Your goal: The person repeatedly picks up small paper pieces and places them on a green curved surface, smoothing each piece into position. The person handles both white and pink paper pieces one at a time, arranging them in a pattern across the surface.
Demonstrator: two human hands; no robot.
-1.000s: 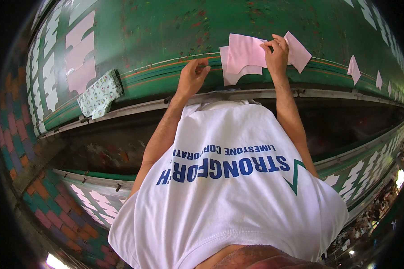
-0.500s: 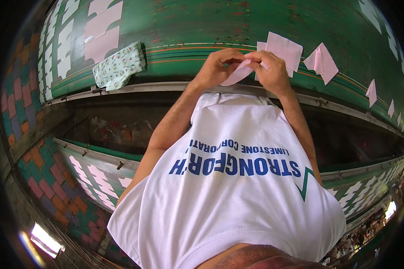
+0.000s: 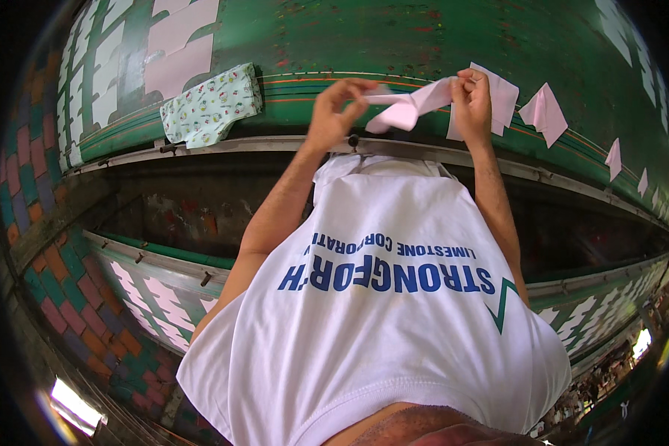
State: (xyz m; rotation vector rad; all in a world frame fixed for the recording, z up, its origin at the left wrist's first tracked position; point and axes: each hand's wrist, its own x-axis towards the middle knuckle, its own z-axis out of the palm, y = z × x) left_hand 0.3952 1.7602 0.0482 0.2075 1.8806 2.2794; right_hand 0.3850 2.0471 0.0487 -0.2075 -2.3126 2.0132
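A limp pink cloth piece [image 3: 416, 104] hangs in the air between my hands, above the near edge of the green table [image 3: 320, 44]. My right hand [image 3: 473, 111] pinches its right end between thumb and fingers. At the other end, a pale strip of the cloth reaches the fingertips of my left hand [image 3: 336, 113]. Those fingers are curved and smeared by motion, so whether they grip it cannot be made out. Behind my right hand lies a flat pink piece [image 3: 502, 97], partly hidden. Farther right rests a folded pink piece [image 3: 544, 115].
A folded pale-green printed cloth [image 3: 212, 105] lies on the table to the left. Beyond it are rows of pink and white cut pieces [image 3: 178, 63]. Smaller pink pieces [image 3: 613, 160] run along the right edge. A metal rail [image 3: 275, 146] borders the table.
My hands have drawn apart, the left moving left and the right moving right. The pink cloth, bunched between them before, now stretches out loosely.
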